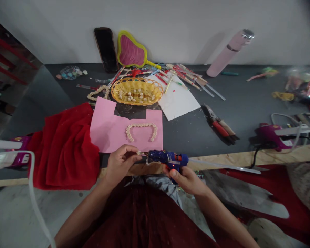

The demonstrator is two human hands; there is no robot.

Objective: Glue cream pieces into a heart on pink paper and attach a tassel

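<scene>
My right hand (pixel 184 177) is wrapped round the grip of a blue glue gun (pixel 167 157), whose nozzle points left and whose clear glue stick (pixel 224 165) sticks out to the right. Between thumb and forefinger, my left hand (pixel 122 160) pinches a small cream piece (pixel 138 153) at the nozzle tip. Just beyond, a cream beaded strip (pixel 141 125), bent into an open U, lies on notched pink paper (pixel 107 132). A yellow woven basket (pixel 136 100) behind it holds several small cream pieces.
Red cloth (pixel 67 148) lies at the left. Pliers (pixel 219 124) and white paper (pixel 179 100) are on the right, with sticks (pixel 186 75) behind. A phone (pixel 105 50), pink fan-shaped item (pixel 131 50) and pink bottle (pixel 227 55) lean on the wall. Cables hang near both sides.
</scene>
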